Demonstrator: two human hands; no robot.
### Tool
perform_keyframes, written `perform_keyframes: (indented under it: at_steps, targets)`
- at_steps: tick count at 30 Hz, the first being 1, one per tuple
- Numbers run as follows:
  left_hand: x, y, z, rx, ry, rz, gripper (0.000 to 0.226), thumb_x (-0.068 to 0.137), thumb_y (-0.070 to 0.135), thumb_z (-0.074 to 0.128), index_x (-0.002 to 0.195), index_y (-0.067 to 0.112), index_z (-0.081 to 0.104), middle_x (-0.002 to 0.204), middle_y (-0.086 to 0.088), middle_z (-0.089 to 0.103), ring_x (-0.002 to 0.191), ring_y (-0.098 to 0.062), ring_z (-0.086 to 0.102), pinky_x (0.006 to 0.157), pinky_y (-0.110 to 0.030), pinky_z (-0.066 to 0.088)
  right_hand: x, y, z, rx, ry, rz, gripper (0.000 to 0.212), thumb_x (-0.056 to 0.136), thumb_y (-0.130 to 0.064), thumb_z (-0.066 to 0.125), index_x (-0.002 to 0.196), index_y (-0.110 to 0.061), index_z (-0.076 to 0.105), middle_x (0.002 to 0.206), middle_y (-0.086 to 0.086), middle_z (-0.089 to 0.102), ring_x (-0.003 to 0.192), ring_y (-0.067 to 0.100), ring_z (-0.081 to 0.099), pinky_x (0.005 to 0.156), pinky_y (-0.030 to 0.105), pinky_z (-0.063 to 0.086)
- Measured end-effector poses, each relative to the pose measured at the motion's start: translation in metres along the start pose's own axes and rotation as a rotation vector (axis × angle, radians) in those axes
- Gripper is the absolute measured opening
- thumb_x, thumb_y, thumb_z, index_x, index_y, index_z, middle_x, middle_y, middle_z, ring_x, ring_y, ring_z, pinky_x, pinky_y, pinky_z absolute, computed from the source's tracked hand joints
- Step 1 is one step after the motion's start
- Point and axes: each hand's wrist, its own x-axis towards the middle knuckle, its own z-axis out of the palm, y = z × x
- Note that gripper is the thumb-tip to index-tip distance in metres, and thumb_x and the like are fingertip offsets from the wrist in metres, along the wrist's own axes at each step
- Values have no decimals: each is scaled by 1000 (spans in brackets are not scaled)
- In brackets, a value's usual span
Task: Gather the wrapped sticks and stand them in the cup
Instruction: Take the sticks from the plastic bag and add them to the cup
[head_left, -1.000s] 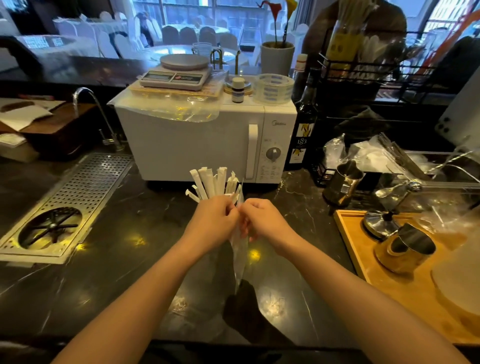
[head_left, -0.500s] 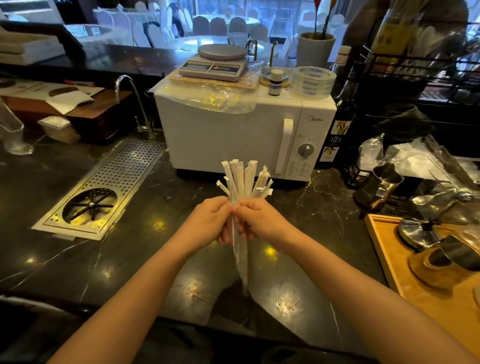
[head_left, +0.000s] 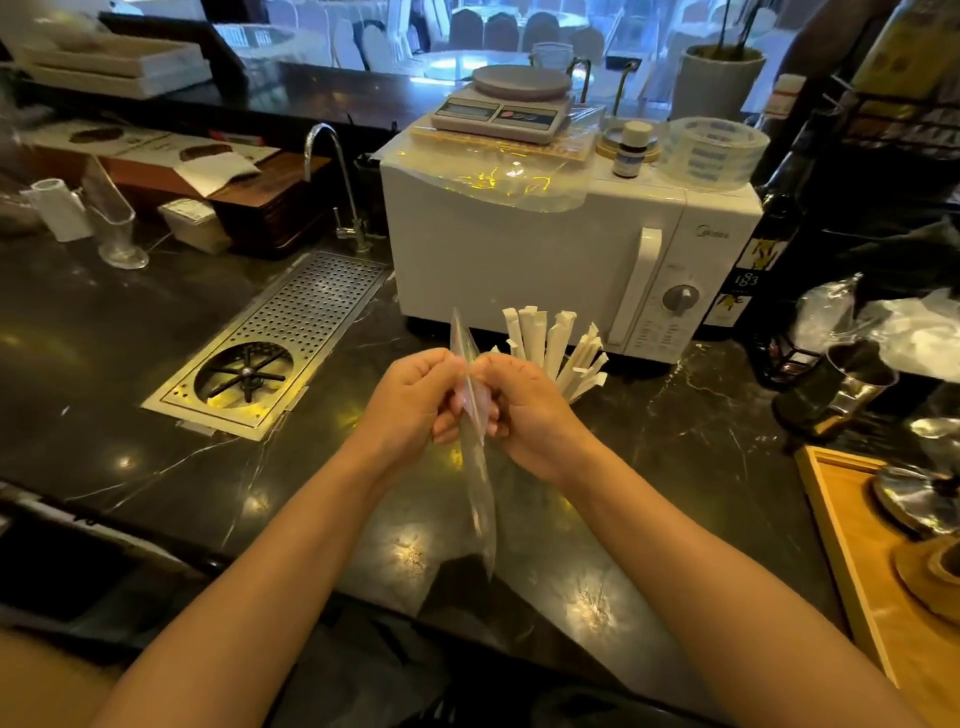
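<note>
A fan of several white paper-wrapped sticks (head_left: 551, 347) stands up from my right hand (head_left: 527, 415), which is closed around their lower ends above the dark counter. My left hand (head_left: 413, 402) is right beside it and pinches a clear plastic bag (head_left: 477, 467). The bag hangs down between both hands, and its top edge pokes up above my fingers. A clear glass cup (head_left: 115, 228) stands at the far left of the counter, well away from both hands. A metal cup (head_left: 844, 387) leans at the right.
A white microwave (head_left: 524, 260) with a scale on top stands just behind the sticks. A perforated metal drain tray (head_left: 291, 332) and a tap (head_left: 337, 182) are at the left. A wooden tray (head_left: 852, 545) with metal ware is at the right. A dark bottle (head_left: 769, 249) stands beside the microwave.
The sticks have passed from my left hand to my right and now fan out to the right. The bag's top edge has come up between my hands. The view has swung left.
</note>
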Motion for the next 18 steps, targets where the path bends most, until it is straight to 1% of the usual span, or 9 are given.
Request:
perform_keyframes:
  at_steps: [2, 3, 6, 8, 10, 12, 13, 15, 18]
  targets:
    - [1, -3, -4, -30, 40, 14, 28, 93, 2, 34, 72, -3, 52, 48, -14, 53, 26, -3, 35, 31, -13, 27, 4, 2, 4, 32, 5, -14, 43, 93, -5, 31, 54, -7, 49, 35, -5, 45, 35, 4, 39, 38, 14, 35]
    - [2, -5, -5, -52, 61, 16, 29, 93, 2, 34, 70, -2, 52, 49, -13, 51, 26, -3, 34, 31, -13, 28, 5, 2, 5, 68, 17, -21, 45, 92, -4, 31, 50, -8, 49, 35, -5, 45, 35, 4, 40, 38, 14, 34]
    - [5, -12, -8, -212, 137, -6, 36, 91, 2, 33, 58, 4, 47, 41, 0, 46, 27, -1, 33, 28, -10, 29, 10, 4, 6, 276, 61, -6, 48, 91, -4, 31, 46, -13, 45, 36, -6, 44, 34, 3, 41, 35, 12, 33]
    - [8, -16, -11, -210, 156, -11, 37, 91, 2, 33, 57, 6, 47, 41, 1, 45, 28, -2, 32, 29, -10, 28, 13, 7, 7, 271, 84, -6, 44, 92, -4, 30, 50, -12, 41, 36, -6, 46, 34, 2, 41, 36, 12, 31]
    - [12, -20, -20, -90, 120, -33, 35, 91, 4, 35, 58, 6, 47, 44, -1, 45, 29, -3, 33, 31, -12, 28, 17, 12, 5, 191, 66, 17, 41, 92, -5, 29, 53, -11, 40, 37, -7, 46, 36, 2, 40, 38, 14, 30]
    - [14, -21, -31, 82, 77, -53, 36, 92, 8, 39, 57, 10, 48, 41, 2, 45, 31, -3, 34, 34, -12, 30, 21, 16, 0, 59, 42, 51, 40, 92, -5, 30, 54, -12, 42, 40, -7, 46, 38, 4, 38, 39, 16, 28]
    - [14, -19, -36, 164, 66, -61, 37, 92, 10, 40, 56, 11, 49, 38, 6, 45, 31, -3, 34, 35, -12, 31, 22, 17, -4, -29, 38, 67, 40, 92, -6, 32, 55, -13, 43, 42, -7, 45, 39, 4, 38, 38, 15, 29]
    - [15, -13, -45, 302, 51, -78, 37, 93, 12, 43, 56, 12, 51, 33, 4, 47, 31, -1, 36, 38, -10, 34, 24, 14, -10, -227, 45, 83, 39, 93, -5, 36, 56, -13, 45, 49, -1, 44, 39, 3, 40, 39, 12, 33]
    - [16, -1, -57, 498, 7, -131, 35, 91, 15, 49, 56, 12, 53, 33, 5, 51, 32, -1, 40, 40, -10, 35, 25, 3, -15, -447, 28, 93, 38, 92, -2, 39, 55, -11, 45, 52, 3, 44, 35, -1, 43, 40, 7, 36]
